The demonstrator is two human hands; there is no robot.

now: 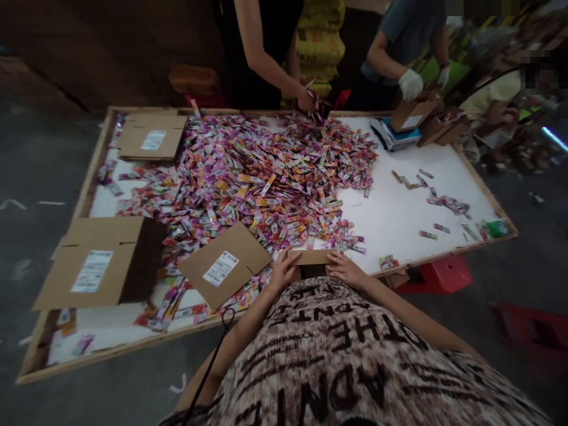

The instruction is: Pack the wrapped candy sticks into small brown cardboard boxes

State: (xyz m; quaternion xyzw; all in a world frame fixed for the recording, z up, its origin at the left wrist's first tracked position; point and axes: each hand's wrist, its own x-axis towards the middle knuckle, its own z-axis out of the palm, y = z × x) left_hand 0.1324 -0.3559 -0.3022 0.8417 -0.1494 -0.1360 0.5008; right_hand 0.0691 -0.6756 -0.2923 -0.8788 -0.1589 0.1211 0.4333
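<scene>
A small brown cardboard box [314, 257] is held close against my body at the table's near edge. My left hand [284, 269] grips its left side, and my right hand [348, 269] has its fingers curled over the right end. Part of the box is hidden below my chest. Just beyond it spreads a large heap of small purple, pink and orange packets [266, 177]. To the left of my left hand, a flat cardboard piece with a white label [222, 269] rests tilted on the packets.
An open labelled carton [95, 263] stands front left, with flattened cartons [153, 137] at the back left. Across the table, one person's hand [306, 99] holds packets. Another person's gloved hand [410, 84] touches a box [415, 113] on a blue scale [402, 137]. Red stools [444, 275] stand right.
</scene>
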